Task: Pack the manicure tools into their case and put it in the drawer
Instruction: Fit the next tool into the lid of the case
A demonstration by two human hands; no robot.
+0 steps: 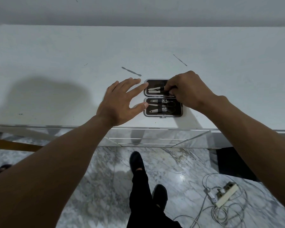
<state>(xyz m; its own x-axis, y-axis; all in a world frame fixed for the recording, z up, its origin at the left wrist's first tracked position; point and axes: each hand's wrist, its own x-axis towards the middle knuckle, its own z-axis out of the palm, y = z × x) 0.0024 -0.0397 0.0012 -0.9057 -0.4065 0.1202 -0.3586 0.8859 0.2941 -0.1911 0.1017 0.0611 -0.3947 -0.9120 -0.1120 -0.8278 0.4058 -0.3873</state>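
Manicure case [163,114]: lying open flat near the front edge of the white dresser top [56,55], two dark-lined halves side by side; looks rigid and light, likely to slide on the smooth surface unless pinned.
Near half: nail clippers [156,101], scissors [169,104] and a second clipper [157,110] tucked under an elastic band.
Far half: two pale tools [154,90] seated, partly hidden by fingers.
Right hand [186,89]: fingers pinched down over the far half, apparently pressing a small tool under its band; exact tool hidden.
Left hand [120,102]: spread wide, holding nothing, fingertip and thumb tip touching the left edge of the case, seemingly steadying it.
Loose tools: flat metal cuticle pusher [131,71] just beyond the left hand; thin metal pick [180,60] farther back to the right, well apart from the case.
Handling: thin, stiff, slick metal lying flush with the top; probably best pinched at mid-shaft or tipped up by one end, pointed tips kept away from fingers.
Case grip: probably closed by folding one half over, then held by the long edges.
Drawer [146,136]: mirrored fronts below the top, shut.
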